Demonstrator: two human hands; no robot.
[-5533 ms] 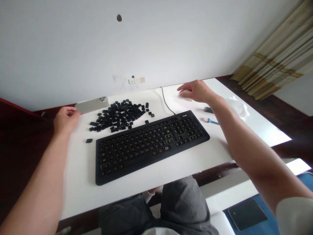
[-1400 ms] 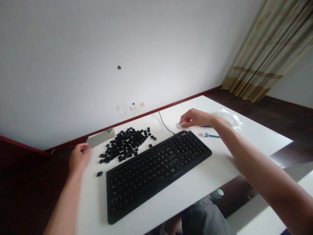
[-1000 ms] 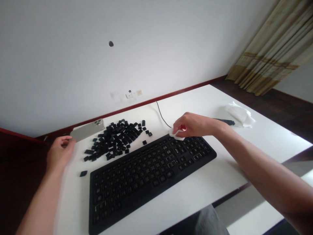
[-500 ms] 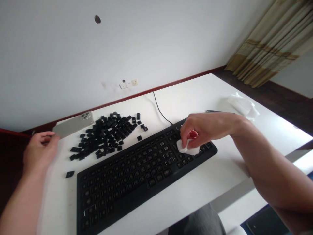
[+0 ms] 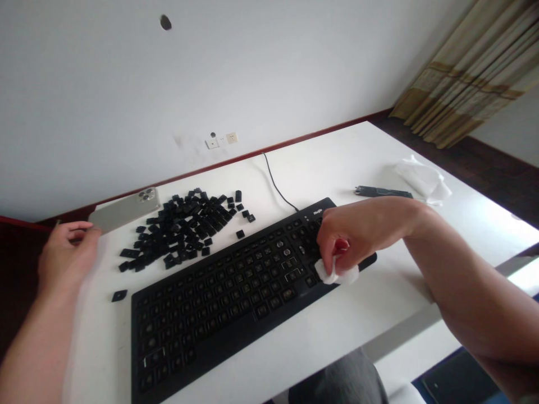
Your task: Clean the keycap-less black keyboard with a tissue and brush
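Observation:
My right hand [image 5: 357,238] is shut on a crumpled white wipe [image 5: 337,273], pressing it onto the lower right corner of a black computer keyboard [image 5: 227,303]. Many of the keyboard's keys show, and the hand hides its right end. My left hand [image 5: 69,252] rests at the far left, its fingers beside the end of a silver smartphone [image 5: 124,209] lying on the white desk. A heap of loose black keycaps [image 5: 177,230] lies between the phone and the keyboard, and a single keycap [image 5: 119,295] sits apart near my left hand.
A crumpled white tissue [image 5: 423,179] and a dark slim tool [image 5: 383,192] lie at the desk's right. A black cable [image 5: 273,185] runs from the keyboard towards the wall, which has a socket plate [image 5: 219,141]. Beyond the desk's edges is a dark floor.
My right hand has carried the wipe from the desk beside the keyboard, across its top edge, down onto the lower right keys. My left hand stays by the phone. The view has shifted slightly.

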